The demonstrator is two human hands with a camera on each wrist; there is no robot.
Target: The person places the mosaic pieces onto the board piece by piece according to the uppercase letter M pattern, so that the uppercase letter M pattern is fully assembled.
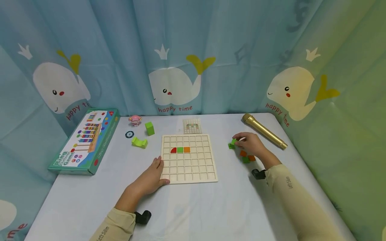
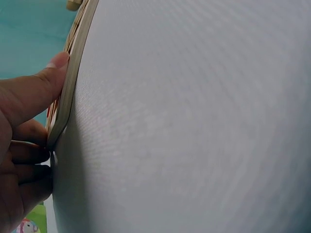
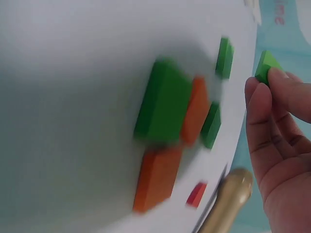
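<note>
My left hand rests at the near left corner of a light wooden grid board, thumb on its front edge and fingers along its left side. One row of the board bears a red rounded tile, a green square tile and an orange square tile. To the right of the board, my right hand pinches a small green tile between thumb and fingertips, raised above the table. Below it lies another green tile. Orange tiles and a green tile cluster under the wrist.
Behind the board lies a small patterned grid card. A gold microphone is at the back right. On the left are a green game box, a pink figurine, a green block, a curved green block and a round black disc.
</note>
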